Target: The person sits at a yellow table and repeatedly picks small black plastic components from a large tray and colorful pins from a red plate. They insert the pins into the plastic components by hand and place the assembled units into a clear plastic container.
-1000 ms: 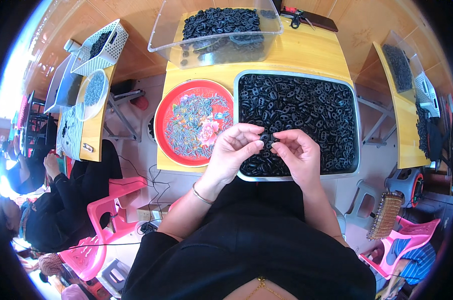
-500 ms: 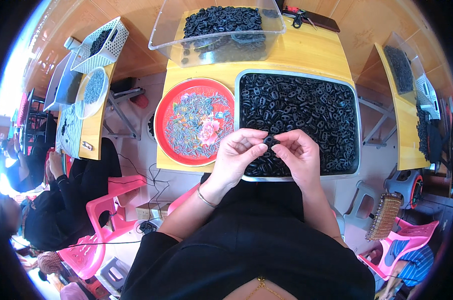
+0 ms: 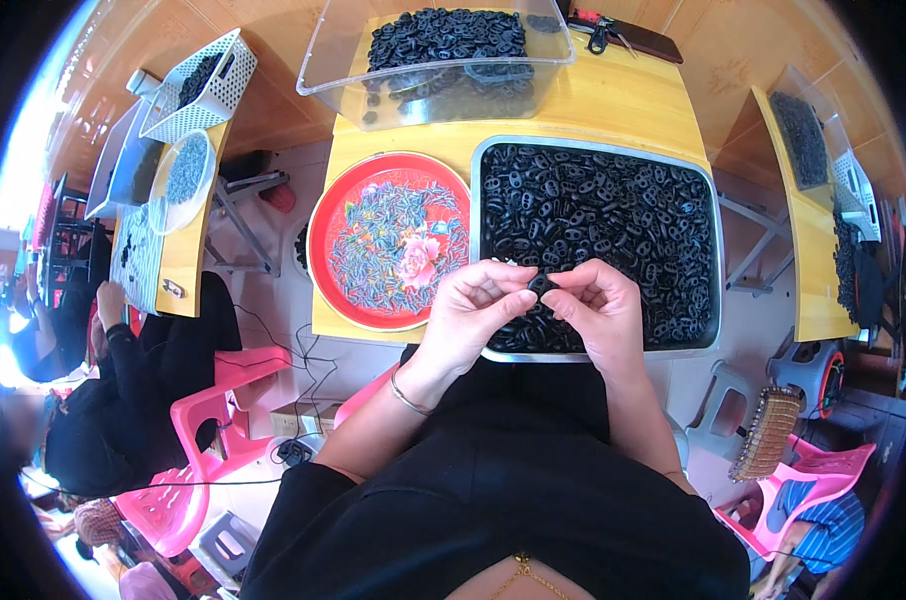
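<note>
Over the near edge of a metal tray (image 3: 715, 250), my left hand (image 3: 480, 305) and my right hand (image 3: 603, 310) meet, fingertips pinching one small black plastic cord lock (image 3: 541, 284) from both sides. Fingers partly cover it, so its finer details are hidden. Heaped in that tray are many loose black cord locks (image 3: 603, 215), mostly oval with two holes. To the left, close to my left hand, a round red tray (image 3: 325, 250) with a flower print holds scattered small metal springs (image 3: 373, 270).
A clear plastic bin (image 3: 318, 90) of black pieces stands at the table's back, beside a dark case with small tools (image 3: 613, 38). Side tables (image 3: 181, 270) hold baskets and bins. A person in black (image 3: 113, 430) sits at left; pink chairs (image 3: 228, 430) stand around.
The cord lock has turned slightly between my fingertips; both hands keep nearly the same place. At left, the seated person's hand has moved up a little.
</note>
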`<state>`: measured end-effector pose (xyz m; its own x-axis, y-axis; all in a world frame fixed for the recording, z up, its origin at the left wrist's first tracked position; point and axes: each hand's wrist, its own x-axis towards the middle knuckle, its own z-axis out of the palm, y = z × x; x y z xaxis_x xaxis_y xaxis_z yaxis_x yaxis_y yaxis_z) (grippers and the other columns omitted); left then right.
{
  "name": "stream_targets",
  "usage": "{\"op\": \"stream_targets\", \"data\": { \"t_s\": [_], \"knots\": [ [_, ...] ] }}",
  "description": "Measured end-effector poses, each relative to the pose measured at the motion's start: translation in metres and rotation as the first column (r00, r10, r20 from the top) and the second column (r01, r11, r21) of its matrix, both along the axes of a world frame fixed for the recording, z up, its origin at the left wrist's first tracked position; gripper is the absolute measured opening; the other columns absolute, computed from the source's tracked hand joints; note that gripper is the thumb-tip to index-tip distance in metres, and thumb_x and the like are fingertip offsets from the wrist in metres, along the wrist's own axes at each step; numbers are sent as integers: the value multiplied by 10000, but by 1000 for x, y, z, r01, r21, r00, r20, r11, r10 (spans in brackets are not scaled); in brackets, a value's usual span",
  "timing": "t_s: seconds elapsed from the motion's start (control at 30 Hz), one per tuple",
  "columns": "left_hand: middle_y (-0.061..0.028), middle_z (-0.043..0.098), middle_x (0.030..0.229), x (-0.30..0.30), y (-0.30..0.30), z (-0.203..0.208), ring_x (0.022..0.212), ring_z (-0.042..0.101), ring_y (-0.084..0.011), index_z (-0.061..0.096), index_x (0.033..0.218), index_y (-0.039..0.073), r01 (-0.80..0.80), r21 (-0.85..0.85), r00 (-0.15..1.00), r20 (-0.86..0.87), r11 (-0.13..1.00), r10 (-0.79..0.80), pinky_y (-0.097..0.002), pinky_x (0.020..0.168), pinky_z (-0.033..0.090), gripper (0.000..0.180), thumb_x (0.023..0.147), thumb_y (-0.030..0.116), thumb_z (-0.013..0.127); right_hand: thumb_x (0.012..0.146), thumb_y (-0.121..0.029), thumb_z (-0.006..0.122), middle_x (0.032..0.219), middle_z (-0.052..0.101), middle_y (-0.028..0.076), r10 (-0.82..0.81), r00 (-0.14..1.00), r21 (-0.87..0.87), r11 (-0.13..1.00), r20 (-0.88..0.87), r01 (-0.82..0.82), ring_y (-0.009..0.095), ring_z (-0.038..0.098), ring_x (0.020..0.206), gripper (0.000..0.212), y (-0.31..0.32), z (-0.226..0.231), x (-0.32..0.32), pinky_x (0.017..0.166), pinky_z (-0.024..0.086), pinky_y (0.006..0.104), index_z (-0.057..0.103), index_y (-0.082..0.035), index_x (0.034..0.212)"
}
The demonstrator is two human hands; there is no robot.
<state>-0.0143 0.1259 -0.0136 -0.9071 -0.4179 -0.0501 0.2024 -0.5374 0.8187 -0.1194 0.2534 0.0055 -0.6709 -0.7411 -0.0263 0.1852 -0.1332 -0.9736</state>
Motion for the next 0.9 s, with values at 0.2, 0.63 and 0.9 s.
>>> {"op": "stream_targets", "data": {
  "t_s": [0.2, 0.63, 0.9],
  "knots": [
    [-71, 646, 934, 2, -1, 0, 834, 612, -98, 611, 1010, 6, 2, -21, 1000, 20, 1000, -2, -222, 739, 504, 201, 814, -35, 605, 753, 29, 678, 782, 641, 46, -8, 1000, 9, 1000, 2, 8, 53, 578, 675, 128, 0, -1, 0, 604, 468, 182, 623, 4, 866],
    [-48, 637, 881, 4, -3, 11, 778, 601, -81, 626, 986, 1, 11, -12, 998, 66, 1000, -11, -216, 712, 497, 180, 810, -33, 611, 733, -1, 706, 763, 603, 12, 13, 1000, 16, 1000, -26, -13, 41, 549, 652, 207, -2, 6, 3, 591, 457, 177, 629, -11, 924],
    [-30, 604, 771, 5, -15, 15, 707, 576, -78, 465, 1037, 45, 245, 140, 966, 46, 959, -253, -194, 636, 458, 318, 779, -46, 629, 669, -70, 754, 698, 541, -9, 353, 845, 167, 935, -402, -311, 50, 509, 598, 362, 1, 17, -19, 560, 433, 195, 651, -95, 1016]
  ]
}}
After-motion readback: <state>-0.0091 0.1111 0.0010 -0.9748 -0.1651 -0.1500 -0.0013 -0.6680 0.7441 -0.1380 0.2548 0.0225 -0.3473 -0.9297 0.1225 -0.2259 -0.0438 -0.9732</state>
